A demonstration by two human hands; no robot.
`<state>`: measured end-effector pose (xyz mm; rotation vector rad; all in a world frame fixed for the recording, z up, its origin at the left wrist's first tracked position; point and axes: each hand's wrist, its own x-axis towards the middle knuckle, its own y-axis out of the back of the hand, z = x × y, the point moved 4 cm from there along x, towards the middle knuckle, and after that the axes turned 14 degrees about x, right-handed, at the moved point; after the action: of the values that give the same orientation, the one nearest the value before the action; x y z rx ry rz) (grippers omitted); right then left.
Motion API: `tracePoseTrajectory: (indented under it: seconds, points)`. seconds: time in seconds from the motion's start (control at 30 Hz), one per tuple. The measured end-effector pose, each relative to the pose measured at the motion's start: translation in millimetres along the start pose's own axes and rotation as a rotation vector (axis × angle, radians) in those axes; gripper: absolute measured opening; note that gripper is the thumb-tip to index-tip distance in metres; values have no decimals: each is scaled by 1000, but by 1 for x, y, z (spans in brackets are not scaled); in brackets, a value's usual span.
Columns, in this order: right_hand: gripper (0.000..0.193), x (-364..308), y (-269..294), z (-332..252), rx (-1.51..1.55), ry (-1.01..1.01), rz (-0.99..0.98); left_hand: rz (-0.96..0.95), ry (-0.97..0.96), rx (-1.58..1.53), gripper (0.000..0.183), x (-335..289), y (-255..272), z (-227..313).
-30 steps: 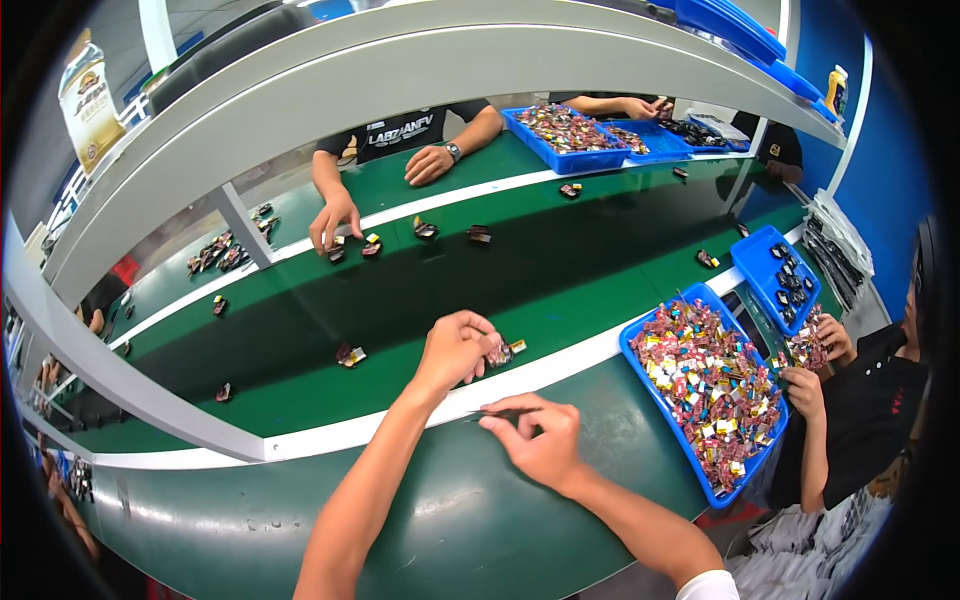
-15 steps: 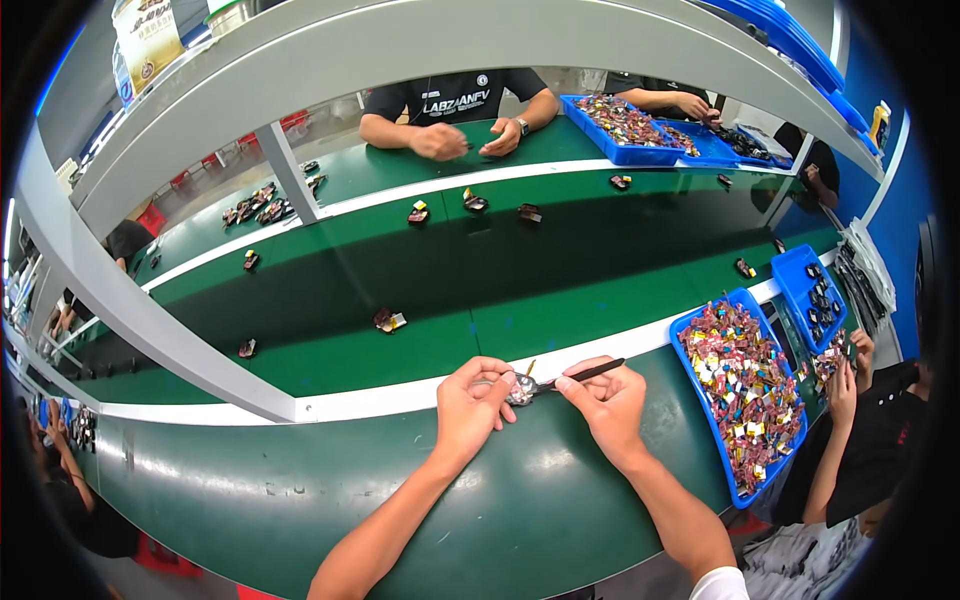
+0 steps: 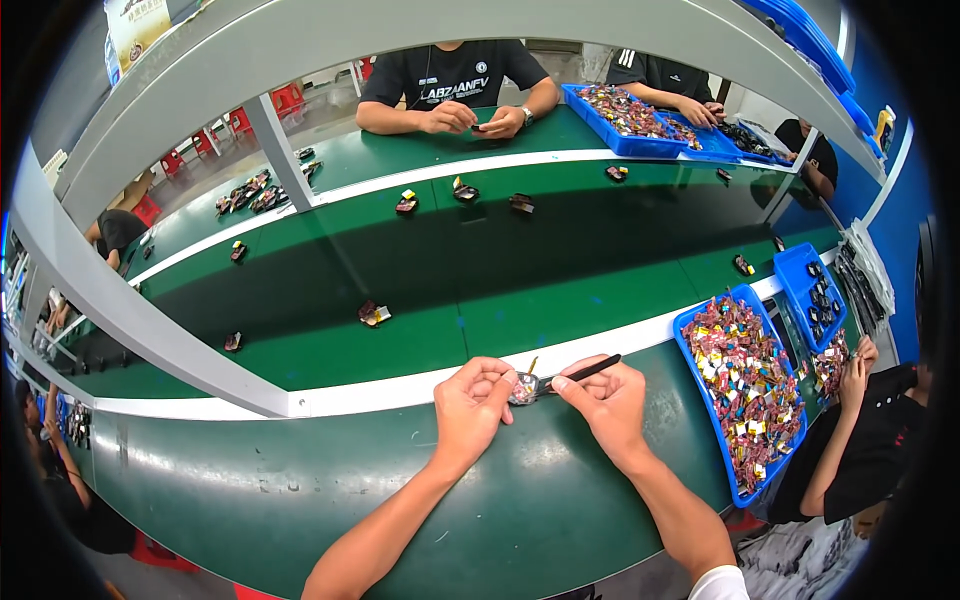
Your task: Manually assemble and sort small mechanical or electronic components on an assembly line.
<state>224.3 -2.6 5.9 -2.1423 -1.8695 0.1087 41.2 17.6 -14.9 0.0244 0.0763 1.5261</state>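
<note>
Black and slim, a tool [image 3: 590, 369] sits in the right hand [image 3: 605, 405], thumb and fingers clamped on it like a pen, with its working end aimed left. Facing it is the left hand [image 3: 470, 405], whose grip is pinched together on a small part [image 3: 523, 388] — shiny and pale, with a thin yellow tab [image 3: 534, 364] sticking up. That part is between the two hands, above the place where the white rail [image 3: 380, 397] meets the green desk [image 3: 250, 485]. Whether the tool's end touches it is too small to tell.

A second ago the left hand was out over the belt [image 3: 560, 290], at a piece beside the rail, and the right hand held the tool apart from it. Now the hands are together, little different from half a second ago, so the fetching looks finished and the close work with the tool seems to be what is in hand.

Across the belt, a co-worker [image 3: 405, 85] who was reaching for a piece now has both hands drawn together. Other loose pieces lie on the belt, one [image 3: 374, 314] out ahead and to the left. On the right stands a large blue tray [image 3: 706, 405] heaped with small wrapped bits — well apart from both hands — and past it a smaller blue tray [image 3: 792, 262] with black pieces inside.
</note>
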Motion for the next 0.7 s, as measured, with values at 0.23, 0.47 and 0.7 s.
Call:
tracePoseTrajectory:
  seconds: [0.23, 0.47, 0.7]
  points:
    - [12, 0, 0, 0, 38, -41, -13, 3, -17, -1, 9, 1, -1, -4]
    - [11, 1, 1, -1, 92, -122, -40, -22, -36, -17, 9, 2, -1, -5]
    - [12, 0, -2, -10, 148, -260, -11, -127, -54, -27, 17, 2, 2, -1]
